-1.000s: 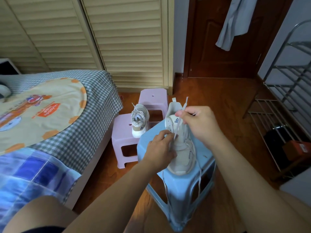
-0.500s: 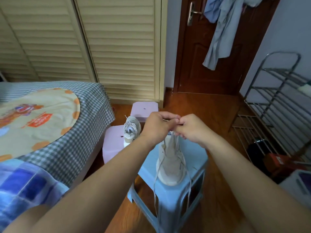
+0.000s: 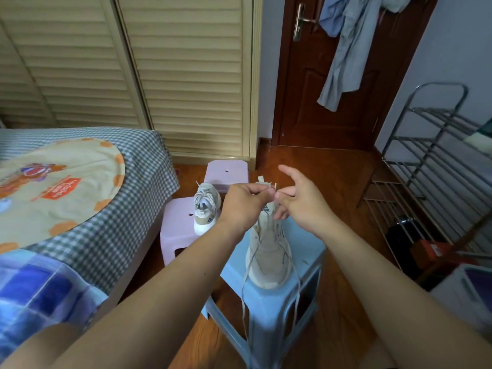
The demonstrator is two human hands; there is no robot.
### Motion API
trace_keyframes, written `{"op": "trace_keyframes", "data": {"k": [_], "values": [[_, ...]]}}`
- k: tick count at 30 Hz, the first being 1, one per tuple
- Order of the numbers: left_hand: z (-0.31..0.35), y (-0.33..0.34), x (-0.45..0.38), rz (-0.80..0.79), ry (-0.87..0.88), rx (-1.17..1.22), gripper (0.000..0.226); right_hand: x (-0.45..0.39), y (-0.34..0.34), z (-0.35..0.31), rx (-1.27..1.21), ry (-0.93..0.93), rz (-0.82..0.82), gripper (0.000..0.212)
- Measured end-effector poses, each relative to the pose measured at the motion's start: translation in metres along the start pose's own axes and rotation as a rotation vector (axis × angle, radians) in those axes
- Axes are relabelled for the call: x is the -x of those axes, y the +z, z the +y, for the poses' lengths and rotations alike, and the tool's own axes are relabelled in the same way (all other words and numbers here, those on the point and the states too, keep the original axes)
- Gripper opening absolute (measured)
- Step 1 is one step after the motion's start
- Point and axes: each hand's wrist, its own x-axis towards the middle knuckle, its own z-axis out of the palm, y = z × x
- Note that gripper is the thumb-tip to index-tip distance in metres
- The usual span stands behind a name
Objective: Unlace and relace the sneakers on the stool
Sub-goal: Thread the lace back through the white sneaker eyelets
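Dim, soft indoor light; wide-angle bending at edges, slight overall softness.

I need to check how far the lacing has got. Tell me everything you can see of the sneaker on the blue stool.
The sneaker is cream, seemingly mesh and suede, standing upright on the blue stool, toe toward the camera. Its tongue bears a small dark logo. The lace looks mostly unthreaded: two loose strands hang past the stool's front edge. The left hand pinches lace ends above the tongue; the right hand is beside it, fingers spread.
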Motion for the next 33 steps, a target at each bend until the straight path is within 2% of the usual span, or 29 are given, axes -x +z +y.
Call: {"op": "trace_keyframes", "data": {"k": [6,13,18,20,22,24,28,33], "values": [[0.01,0.001,-0.003,-0.027,0.039,-0.035,0.009,0.007,0.004,-0.003,0.001,0.005,0.004,0.06],[0.012,0.01,-0.007,-0.052,0.08,-0.229,0.011,0.013,0.001,0.004,-0.011,0.011,0.064,0.054],[0.011,0.008,-0.005,-0.051,0.028,-0.104,0.009,0.019,0.006,0.016,-0.042,0.068,0.16,0.05],[0.008,0.006,-0.005,-0.053,-0.001,-0.038,0.006,0.027,0.014,0.028,-0.033,0.071,0.155,0.039],[0.003,0.005,-0.006,-0.064,-0.027,0.008,0.014,0.034,0.021,0.037,-0.05,0.052,0.171,0.024],[0.0,0.005,-0.006,-0.072,-0.047,0.04,0.018,0.035,0.025,0.037,-0.105,0.018,0.227,0.019],[-0.005,0.006,-0.004,-0.099,-0.103,0.137,0.02,0.029,0.021,0.027,-0.192,-0.012,0.282,0.013],[-0.008,0.009,0.001,-0.116,-0.148,0.247,0.023,0.022,0.019,0.024,-0.266,0.036,0.277,0.015]]}}
